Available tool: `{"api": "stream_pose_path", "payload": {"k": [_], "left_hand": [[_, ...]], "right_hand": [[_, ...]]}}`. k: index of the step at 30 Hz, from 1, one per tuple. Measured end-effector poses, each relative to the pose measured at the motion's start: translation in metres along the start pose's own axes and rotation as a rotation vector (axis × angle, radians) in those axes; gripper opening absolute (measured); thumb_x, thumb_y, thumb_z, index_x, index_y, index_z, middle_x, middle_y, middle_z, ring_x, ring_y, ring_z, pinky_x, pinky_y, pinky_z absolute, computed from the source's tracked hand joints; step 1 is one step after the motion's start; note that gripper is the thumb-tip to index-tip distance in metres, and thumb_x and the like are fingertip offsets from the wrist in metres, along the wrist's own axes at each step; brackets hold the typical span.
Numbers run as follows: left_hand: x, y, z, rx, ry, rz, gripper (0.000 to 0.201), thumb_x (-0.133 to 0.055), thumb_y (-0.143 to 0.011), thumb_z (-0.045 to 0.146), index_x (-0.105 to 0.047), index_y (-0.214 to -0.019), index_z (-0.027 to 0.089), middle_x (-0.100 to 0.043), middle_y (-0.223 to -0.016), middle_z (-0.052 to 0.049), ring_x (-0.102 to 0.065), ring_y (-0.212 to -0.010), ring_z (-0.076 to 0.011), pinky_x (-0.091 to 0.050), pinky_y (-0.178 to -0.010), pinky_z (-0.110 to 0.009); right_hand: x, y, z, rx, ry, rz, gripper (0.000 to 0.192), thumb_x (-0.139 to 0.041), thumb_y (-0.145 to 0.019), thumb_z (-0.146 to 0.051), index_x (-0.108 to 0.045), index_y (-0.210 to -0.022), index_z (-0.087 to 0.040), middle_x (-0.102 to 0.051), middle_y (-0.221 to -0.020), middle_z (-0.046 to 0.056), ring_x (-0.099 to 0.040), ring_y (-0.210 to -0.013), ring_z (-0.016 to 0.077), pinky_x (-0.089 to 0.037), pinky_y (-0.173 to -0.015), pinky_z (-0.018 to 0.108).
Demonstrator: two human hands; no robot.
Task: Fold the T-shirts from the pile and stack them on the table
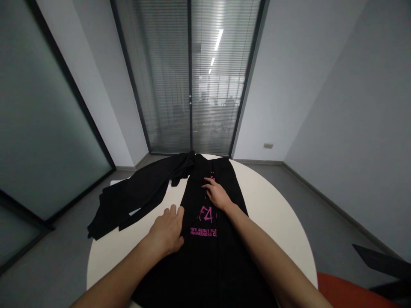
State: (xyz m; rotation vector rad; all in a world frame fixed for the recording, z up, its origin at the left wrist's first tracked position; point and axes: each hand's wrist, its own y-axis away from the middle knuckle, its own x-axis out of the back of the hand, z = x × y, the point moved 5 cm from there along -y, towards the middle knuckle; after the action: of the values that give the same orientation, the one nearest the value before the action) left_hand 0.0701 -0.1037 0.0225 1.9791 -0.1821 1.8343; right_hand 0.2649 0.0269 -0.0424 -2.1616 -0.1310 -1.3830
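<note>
— What are the fingers doing right now?

— The left hand (pixel 168 229) is lying palm down with its fingers spread flat and gripping nothing; it is pressing on the left edge of the black long-sleeved cotton shirt with pink printed lettering (pixel 208 231), and its fingertips are partly reaching onto the bare top of the round white table (pixel 282 214). The right hand (pixel 218 194) is resting further up, flat too, fingers loosely apart and pointing toward the far edge, lying on the cloth just above the pink print

— So neither hand is holding the shirt?

— No, both are only pressing on it. I judge that they are smoothing or pinning it

— And where is the garment lying?

— It is running down the middle of the table, from the far edge to the near edge under the forearms. Its right side is looking already folded in, since the body is showing as a narrow straight band there and I cannot see a right sleeve

— What is left, then?

— The long black left sleeve (pixel 138 196) is stretching out loose toward the table's left edge and hanging partly over it. I judge that side is not yet folded, nor is the body being doubled lengthwise. So roughly the first half looks done

— Anything else around?

— A red-orange seat (pixel 346 293) is showing at the near right, beside the table
</note>
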Motion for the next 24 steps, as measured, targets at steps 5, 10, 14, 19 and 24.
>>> {"api": "stream_pose_path", "payload": {"k": [5, 10, 14, 19, 24], "left_hand": [[0.006, 0.006, -0.004, -0.054, -0.015, -0.092, 0.027, -0.053, -0.084, 0.017, -0.068, -0.106, 0.011, -0.070, -0.109, -0.021, -0.069, -0.103, -0.0370, -0.054, -0.087, -0.047], [0.021, 0.013, 0.012, -0.133, 0.122, -0.053, 0.025, -0.047, -0.089, 0.020, -0.065, -0.106, 0.013, -0.073, -0.106, -0.019, -0.071, -0.099, -0.0359, -0.053, -0.084, -0.045], [0.017, 0.025, 0.025, -0.179, 0.217, -0.113, 0.037, -0.049, -0.090, 0.015, -0.052, -0.127, 0.013, -0.072, -0.108, -0.018, -0.071, -0.099, -0.0334, -0.053, -0.081, -0.041], [0.013, 0.032, 0.028, -0.287, 0.309, -0.217, 0.052, -0.070, -0.078, 0.019, -0.052, -0.127, 0.019, -0.071, -0.102, -0.011, -0.070, -0.095, -0.0318, -0.051, -0.074, -0.034], [0.008, 0.014, 0.034, -0.430, 0.687, -0.445, 0.057, -0.054, -0.092, 0.034, -0.038, -0.146, 0.028, -0.068, -0.085, 0.001, -0.061, -0.052, -0.0135, -0.045, -0.050, -0.022]], "right_hand": [[0.001, 0.006, -0.004, -0.040, 0.142, 0.054, 0.031, -0.057, -0.091, -0.012, -0.073, -0.115, -0.022, -0.049, -0.148, 0.010, -0.050, -0.127, 0.0274, -0.043, -0.105, 0.046], [0.002, 0.009, -0.003, -0.096, 0.145, 0.085, 0.029, -0.057, -0.092, -0.015, -0.073, -0.114, -0.024, -0.052, -0.144, 0.009, -0.048, -0.126, 0.0270, -0.044, -0.102, 0.045], [0.001, 0.010, -0.001, -0.106, 0.123, 0.098, 0.029, -0.056, -0.093, -0.014, -0.074, -0.113, -0.025, -0.052, -0.143, 0.009, -0.048, -0.126, 0.0263, -0.044, -0.102, 0.044], [0.000, 0.010, 0.000, -0.120, 0.090, 0.099, 0.031, -0.057, -0.090, -0.010, -0.074, -0.111, -0.025, -0.052, -0.143, 0.008, -0.049, -0.125, 0.0254, -0.043, -0.104, 0.044], [0.001, 0.010, 0.001, -0.127, 0.074, 0.103, 0.032, -0.056, -0.090, -0.009, -0.073, -0.111, -0.025, -0.052, -0.142, 0.009, -0.049, -0.125, 0.0254, -0.043, -0.103, 0.045]]}}
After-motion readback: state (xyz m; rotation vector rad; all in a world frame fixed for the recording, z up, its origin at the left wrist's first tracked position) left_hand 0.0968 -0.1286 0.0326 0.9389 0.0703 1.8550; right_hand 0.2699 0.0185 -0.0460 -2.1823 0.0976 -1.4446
